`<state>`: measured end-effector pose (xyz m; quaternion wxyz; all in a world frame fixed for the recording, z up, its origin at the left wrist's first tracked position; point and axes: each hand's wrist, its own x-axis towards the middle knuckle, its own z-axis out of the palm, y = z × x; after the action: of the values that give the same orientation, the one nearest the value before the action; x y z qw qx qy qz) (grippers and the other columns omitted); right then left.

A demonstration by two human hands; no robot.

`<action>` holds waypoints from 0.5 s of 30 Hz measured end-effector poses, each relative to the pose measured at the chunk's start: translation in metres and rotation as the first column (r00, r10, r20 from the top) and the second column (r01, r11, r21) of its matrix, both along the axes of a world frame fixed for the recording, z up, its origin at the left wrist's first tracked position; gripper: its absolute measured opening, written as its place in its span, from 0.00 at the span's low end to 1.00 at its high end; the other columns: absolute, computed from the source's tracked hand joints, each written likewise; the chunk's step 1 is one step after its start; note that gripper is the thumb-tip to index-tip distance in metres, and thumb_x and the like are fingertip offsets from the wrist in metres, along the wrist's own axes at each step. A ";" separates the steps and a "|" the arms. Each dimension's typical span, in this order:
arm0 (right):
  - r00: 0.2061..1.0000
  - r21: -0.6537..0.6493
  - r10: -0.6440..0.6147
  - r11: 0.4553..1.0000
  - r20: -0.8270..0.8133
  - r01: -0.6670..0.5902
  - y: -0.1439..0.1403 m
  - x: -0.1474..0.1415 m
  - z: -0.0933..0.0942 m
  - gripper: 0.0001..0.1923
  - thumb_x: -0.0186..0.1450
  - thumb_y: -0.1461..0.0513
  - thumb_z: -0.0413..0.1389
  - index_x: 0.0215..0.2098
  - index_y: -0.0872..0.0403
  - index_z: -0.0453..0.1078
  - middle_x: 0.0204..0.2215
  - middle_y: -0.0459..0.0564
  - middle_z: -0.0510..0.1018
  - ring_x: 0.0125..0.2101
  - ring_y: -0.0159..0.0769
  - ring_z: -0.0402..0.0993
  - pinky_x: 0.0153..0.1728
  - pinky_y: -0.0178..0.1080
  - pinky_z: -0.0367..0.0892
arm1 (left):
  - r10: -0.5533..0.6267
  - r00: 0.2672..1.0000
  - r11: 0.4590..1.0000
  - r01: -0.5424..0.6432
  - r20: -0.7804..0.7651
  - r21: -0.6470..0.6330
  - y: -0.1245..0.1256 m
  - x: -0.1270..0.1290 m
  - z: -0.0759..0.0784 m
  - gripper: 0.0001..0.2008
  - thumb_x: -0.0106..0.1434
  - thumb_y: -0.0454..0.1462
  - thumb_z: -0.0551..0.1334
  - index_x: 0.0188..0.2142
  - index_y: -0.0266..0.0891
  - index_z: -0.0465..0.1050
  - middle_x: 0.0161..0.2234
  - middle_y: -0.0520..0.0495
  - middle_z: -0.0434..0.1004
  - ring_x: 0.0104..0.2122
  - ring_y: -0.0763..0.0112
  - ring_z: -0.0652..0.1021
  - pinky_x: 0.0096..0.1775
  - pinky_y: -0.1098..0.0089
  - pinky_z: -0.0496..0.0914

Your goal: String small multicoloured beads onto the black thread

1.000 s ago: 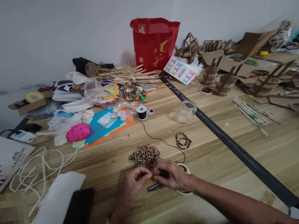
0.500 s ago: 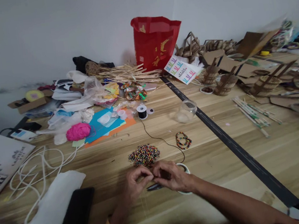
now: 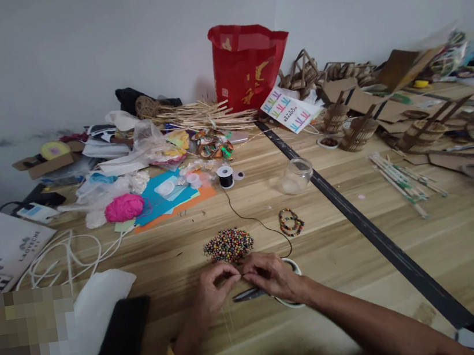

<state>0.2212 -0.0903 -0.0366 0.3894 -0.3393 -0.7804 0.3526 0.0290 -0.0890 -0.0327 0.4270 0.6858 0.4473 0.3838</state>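
Pinching a thin black thread (image 3: 257, 221) between them, the left hand (image 3: 214, 289) and right hand (image 3: 271, 276) are meeting fingertip to fingertip beside a heap of multicoloured beads (image 3: 228, 244) on the wooden tabletop (image 3: 352, 255).

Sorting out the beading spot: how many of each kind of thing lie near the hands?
Bead pile: 1
Beaded bracelets: 2
Black thread spool: 1
Glass jar: 1
Scissors: 1
Total: 6
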 end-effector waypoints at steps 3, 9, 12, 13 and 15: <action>1.000 -0.021 -0.006 1.000 0.016 0.007 0.001 0.000 -0.001 0.08 0.65 0.61 0.53 0.30 0.55 0.70 0.24 0.47 0.71 0.25 0.31 0.66 0.28 0.32 0.61 | 0.013 0.999 1.000 -0.012 -0.037 0.028 0.001 0.000 -0.002 0.05 0.55 0.34 0.62 0.24 0.35 0.75 0.24 0.47 0.78 0.26 0.69 0.76 0.32 0.71 0.70; 0.999 -0.035 -0.025 0.999 0.041 0.026 0.001 0.000 0.000 0.07 0.65 0.63 0.52 0.30 0.55 0.69 0.26 0.48 0.72 0.28 0.32 0.68 0.30 0.32 0.61 | 0.027 0.996 0.996 -0.021 -0.080 0.084 0.002 -0.001 -0.004 0.05 0.55 0.34 0.62 0.24 0.36 0.75 0.23 0.47 0.78 0.26 0.69 0.77 0.31 0.72 0.71; 0.995 -0.082 -0.086 0.993 0.048 0.090 0.001 0.000 -0.002 0.07 0.65 0.63 0.51 0.31 0.55 0.68 0.26 0.47 0.71 0.27 0.31 0.66 0.30 0.32 0.60 | 0.076 0.992 0.993 -0.066 -0.098 0.101 0.003 -0.001 -0.004 0.06 0.55 0.35 0.61 0.24 0.36 0.75 0.23 0.47 0.78 0.25 0.69 0.77 0.30 0.72 0.70; 0.993 -0.106 -0.110 0.988 0.048 0.114 0.001 0.001 -0.004 0.07 0.65 0.63 0.51 0.31 0.55 0.68 0.25 0.46 0.70 0.26 0.30 0.65 0.29 0.32 0.60 | 0.101 0.989 0.991 -0.090 -0.104 0.101 0.003 -0.002 -0.003 0.07 0.55 0.35 0.61 0.24 0.36 0.75 0.23 0.47 0.78 0.25 0.69 0.77 0.30 0.72 0.70; 0.988 -0.160 -0.149 0.975 0.034 0.153 0.002 0.001 -0.007 0.06 0.65 0.63 0.50 0.31 0.55 0.67 0.24 0.45 0.69 0.25 0.29 0.64 0.27 0.31 0.59 | 0.149 0.981 0.986 -0.138 -0.123 0.096 0.003 -0.003 -0.003 0.07 0.56 0.35 0.61 0.24 0.36 0.74 0.23 0.48 0.78 0.25 0.69 0.77 0.31 0.72 0.71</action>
<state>0.2220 -0.0883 -0.0436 0.3775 -0.4320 -0.7254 0.3804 0.0263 -0.0859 -0.0354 0.3380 0.6931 0.5052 0.3875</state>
